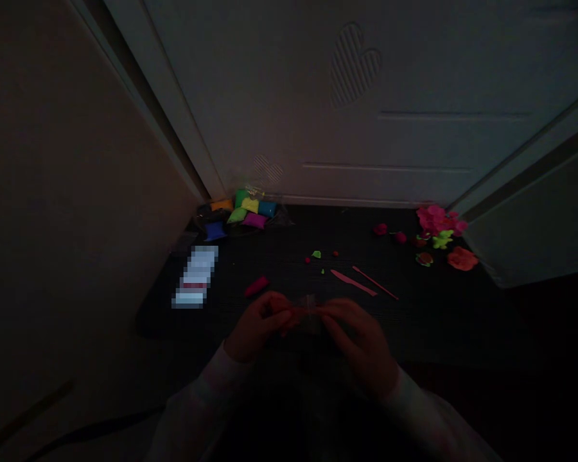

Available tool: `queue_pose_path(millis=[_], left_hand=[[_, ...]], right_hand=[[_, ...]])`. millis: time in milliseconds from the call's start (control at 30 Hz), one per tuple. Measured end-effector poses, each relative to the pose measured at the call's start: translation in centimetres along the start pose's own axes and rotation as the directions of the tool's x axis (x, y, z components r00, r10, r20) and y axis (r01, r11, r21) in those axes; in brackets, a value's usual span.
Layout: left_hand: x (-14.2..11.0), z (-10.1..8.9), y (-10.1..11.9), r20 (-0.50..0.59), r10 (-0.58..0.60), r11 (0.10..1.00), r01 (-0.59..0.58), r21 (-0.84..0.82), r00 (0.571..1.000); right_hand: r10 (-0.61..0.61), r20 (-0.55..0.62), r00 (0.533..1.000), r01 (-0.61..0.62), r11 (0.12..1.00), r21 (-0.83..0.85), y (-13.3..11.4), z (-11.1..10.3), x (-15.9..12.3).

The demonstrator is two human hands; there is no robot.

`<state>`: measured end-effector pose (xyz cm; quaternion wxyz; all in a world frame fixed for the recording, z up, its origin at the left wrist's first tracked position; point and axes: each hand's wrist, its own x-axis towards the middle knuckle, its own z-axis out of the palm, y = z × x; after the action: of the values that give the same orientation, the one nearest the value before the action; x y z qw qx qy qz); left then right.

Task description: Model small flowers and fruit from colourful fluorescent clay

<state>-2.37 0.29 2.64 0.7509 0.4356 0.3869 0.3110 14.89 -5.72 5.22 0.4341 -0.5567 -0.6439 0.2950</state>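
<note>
Close to the dark table's front edge, a small clear plastic bag [311, 321] is stretched between my two hands. My left hand [260, 326] pinches its left side, and the fingers of my right hand [359, 337] are closed on its right side. Whatever the bag may contain is too dim to make out. Just beyond my left hand lies a dark pink piece of clay [257, 286]. A pink plastic clay knife [353, 282] and a thin pink stick tool [376, 283] lie beyond my right hand.
Bright clay packets [250, 205] sit at the back left, near a pixelated lit rectangle [196, 277]. Small green [316, 255] and red bits [336, 253] lie mid-table. Pink flower shapes [436, 220] and an orange one [462, 258] stand at right. A white panel [289, 115] rises behind.
</note>
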Motion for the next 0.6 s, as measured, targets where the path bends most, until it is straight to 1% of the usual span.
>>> queue_pose_path(millis=[133, 233, 333, 467, 533, 600], left_hand=[[0.13, 0.08, -0.17, -0.003, -0.009, 0.999, 0.009, -0.032, 1.0], [0.11, 0.22, -0.13, 0.011, -0.01, 0.998, 0.011, -0.062, 1.0], [0.09, 0.17, -0.13, 0.016, -0.003, 0.999, 0.004, -0.042, 1.0], [0.23, -0.03, -0.23, 0.004, -0.005, 1.0, 0.005, -0.023, 1.0], [0.33, -0.04, -0.25, 0.004, 0.015, 0.999, -0.015, -0.039, 1.0], [0.4, 0.04, -0.24, -0.003, 0.036, 0.999, -0.036, -0.03, 0.999]], right_hand=[[0.011, 0.022, 1.0, -0.011, 1.0, -0.001, -0.08, -0.1, 0.01], [0.017, 0.092, 0.996, -0.021, 0.998, 0.053, -0.15, -0.22, 0.1], [0.051, 0.159, 0.986, -0.068, 0.993, 0.101, -0.09, -0.26, 0.16], [0.176, 0.145, 0.974, -0.204, 0.958, 0.202, 0.09, -0.03, 0.18], [0.256, 0.18, 0.95, -0.297, 0.919, 0.26, 0.13, 0.09, 0.23], [0.326, 0.231, 0.917, -0.386, 0.873, 0.298, 0.1, 0.14, 0.33]])
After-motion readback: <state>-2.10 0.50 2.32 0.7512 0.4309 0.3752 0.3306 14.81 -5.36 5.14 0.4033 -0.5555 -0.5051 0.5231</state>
